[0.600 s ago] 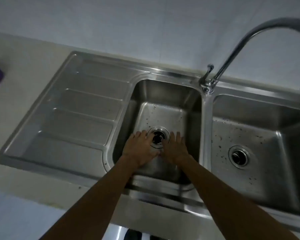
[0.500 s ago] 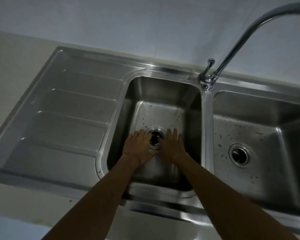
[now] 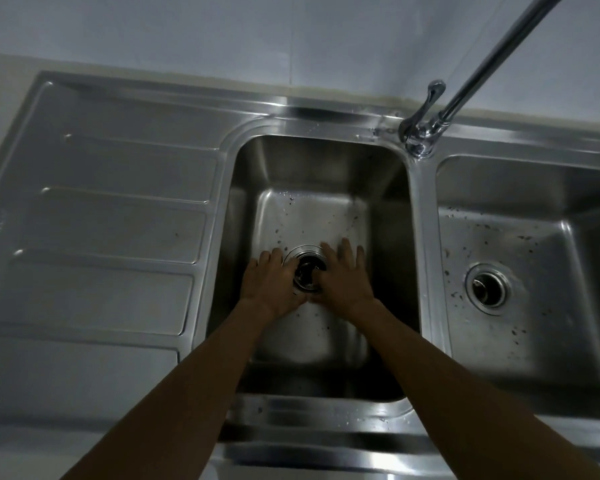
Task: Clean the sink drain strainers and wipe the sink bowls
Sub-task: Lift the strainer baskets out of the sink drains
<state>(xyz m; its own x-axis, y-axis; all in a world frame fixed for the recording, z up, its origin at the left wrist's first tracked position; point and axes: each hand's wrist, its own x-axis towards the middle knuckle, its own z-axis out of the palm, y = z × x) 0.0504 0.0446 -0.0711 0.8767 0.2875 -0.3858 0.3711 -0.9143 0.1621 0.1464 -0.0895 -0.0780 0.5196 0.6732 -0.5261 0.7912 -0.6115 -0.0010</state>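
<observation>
L hand [image 3: 271, 280] & R hand [image 3: 343, 277] have closed in tighter on drain strainer [image 3: 307, 271], seated in smaller bowl [image 3: 309, 168]. Fingers flat on bowl floor. Thumbs at strainer, too dim to tell if they pinch it. Lift-out prob. next; larger bowl [image 3: 534, 188] specks unwiped.

We log left bowl [image 3: 309, 174]: steel, floor flecked with dark specks | left strainer [image 3: 307, 271]: round, seated in its drain | right bowl [image 3: 534, 188]: steel, more specks | right strainer [image 3: 487, 289]: round, seated mid-floor
</observation>
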